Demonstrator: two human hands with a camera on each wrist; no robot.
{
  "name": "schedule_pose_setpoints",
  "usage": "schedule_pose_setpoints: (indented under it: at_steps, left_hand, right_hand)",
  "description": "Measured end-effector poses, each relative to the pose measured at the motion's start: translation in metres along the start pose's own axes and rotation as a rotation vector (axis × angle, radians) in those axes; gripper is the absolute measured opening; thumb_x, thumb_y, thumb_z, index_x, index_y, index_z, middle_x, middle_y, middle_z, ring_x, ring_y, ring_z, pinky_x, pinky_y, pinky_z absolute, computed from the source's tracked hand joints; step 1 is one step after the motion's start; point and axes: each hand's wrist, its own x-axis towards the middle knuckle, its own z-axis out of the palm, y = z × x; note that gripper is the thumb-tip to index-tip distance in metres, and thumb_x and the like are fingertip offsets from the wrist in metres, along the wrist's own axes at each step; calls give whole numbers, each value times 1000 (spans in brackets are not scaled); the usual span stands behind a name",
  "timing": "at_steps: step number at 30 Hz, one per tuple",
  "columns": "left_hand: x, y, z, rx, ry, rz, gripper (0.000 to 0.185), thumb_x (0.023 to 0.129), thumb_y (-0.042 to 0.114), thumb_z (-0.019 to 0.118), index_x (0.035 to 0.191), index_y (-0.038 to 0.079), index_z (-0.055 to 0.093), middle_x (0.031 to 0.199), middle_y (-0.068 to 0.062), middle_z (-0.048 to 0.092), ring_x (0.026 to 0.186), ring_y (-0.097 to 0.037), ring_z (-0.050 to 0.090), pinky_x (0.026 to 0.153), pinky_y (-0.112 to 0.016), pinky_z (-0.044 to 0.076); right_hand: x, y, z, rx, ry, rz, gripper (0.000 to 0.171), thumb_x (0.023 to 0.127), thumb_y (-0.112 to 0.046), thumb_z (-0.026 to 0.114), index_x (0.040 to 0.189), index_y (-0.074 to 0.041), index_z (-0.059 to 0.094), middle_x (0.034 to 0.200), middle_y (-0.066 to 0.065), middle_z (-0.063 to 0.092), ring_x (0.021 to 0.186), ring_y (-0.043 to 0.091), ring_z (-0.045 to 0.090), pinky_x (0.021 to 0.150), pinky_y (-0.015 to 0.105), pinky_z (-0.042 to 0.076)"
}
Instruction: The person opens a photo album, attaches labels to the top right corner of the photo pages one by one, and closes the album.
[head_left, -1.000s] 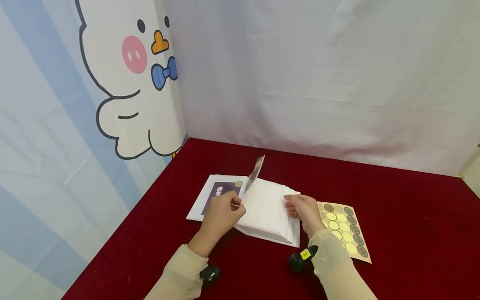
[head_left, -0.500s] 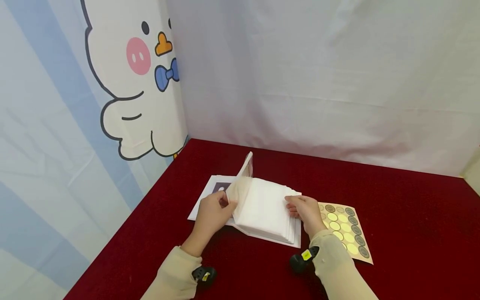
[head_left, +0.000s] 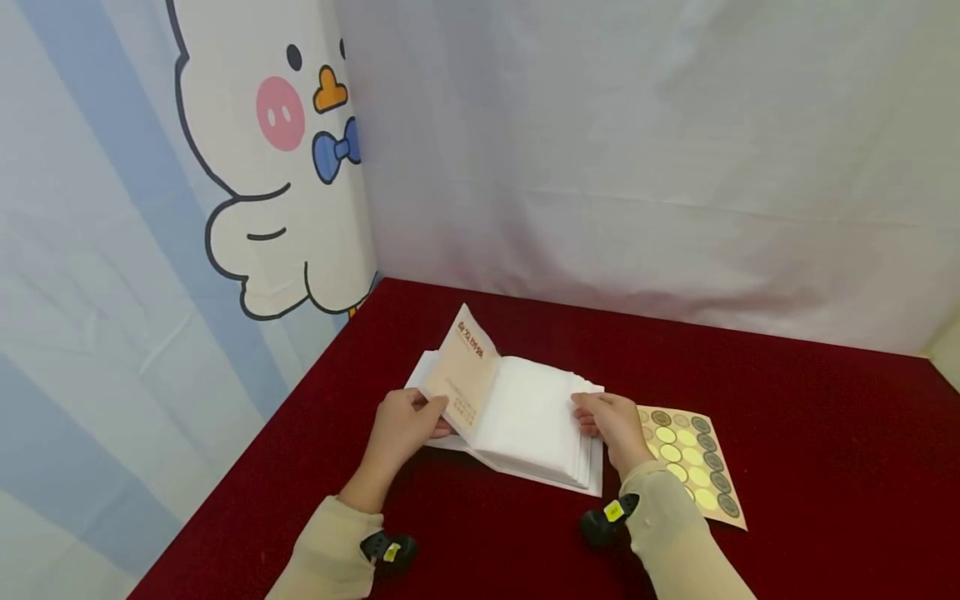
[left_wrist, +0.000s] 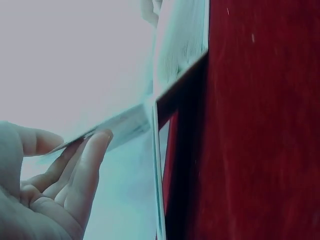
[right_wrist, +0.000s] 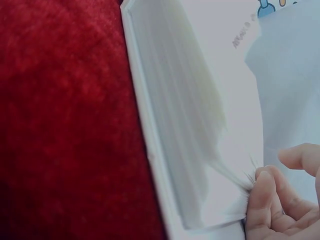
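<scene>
An open book (head_left: 532, 408) with thick white pages lies on the red tabletop. My left hand (head_left: 405, 425) pinches a raised leaf (head_left: 465, 375), beige with brown printed characters, between thumb and fingers. In the left wrist view the leaf (left_wrist: 117, 125) slants up from the spine, and the left hand (left_wrist: 55, 175) holds its outer edge. At the page block's right edge, my right hand (head_left: 611, 421) holds the pages, its fingers curled against their edges. The right wrist view shows the right hand's (right_wrist: 280, 200) fingertips on the gathered page edges (right_wrist: 235, 175), one digit standing apart above them.
A beige sheet of round coin-like stickers (head_left: 697, 467) lies right of the book, partly under the right forearm. Red cloth (head_left: 825, 450) covers the table. White curtains (head_left: 637, 167) stand behind, and a cartoon-bird curtain (head_left: 285, 208) is at the left.
My left hand has moved left, turning the leaf over from upright so that its beige printed side now faces up. The picture page beneath is now mostly covered. The right hand has stayed put.
</scene>
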Motion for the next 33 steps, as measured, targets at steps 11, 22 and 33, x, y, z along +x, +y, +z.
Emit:
schedule_pose_setpoints:
  at_steps: [11, 22, 33]
  left_hand:
    - [6, -18, -21, -168, -35, -160, 21, 87, 3, 59, 102, -12, 61, 72, -16, 66, 61, -20, 67, 59, -27, 55]
    - [16, -36, -33, -103, 4, -252, 36, 80, 2, 67, 112, -12, 56, 86, -19, 63, 60, -16, 65, 59, -26, 54]
    - [16, -37, -39, 360, 22, -162, 47, 74, 20, 78, 109, -7, 60, 90, -17, 64, 74, -22, 58, 64, -33, 49]
  right_hand:
    - [1, 2, -3, 16, 3, 3, 38, 87, -19, 62, 113, 9, 59, 79, 7, 62, 64, 11, 55, 57, 19, 48]
    - [1, 2, -2, 27, 4, 9, 38, 87, -18, 62, 113, 9, 59, 79, 7, 62, 64, 12, 54, 58, 19, 48]
    - [0, 2, 0, 25, 3, 10, 37, 87, -19, 62, 112, 9, 59, 81, 9, 62, 66, 14, 55, 59, 19, 49]
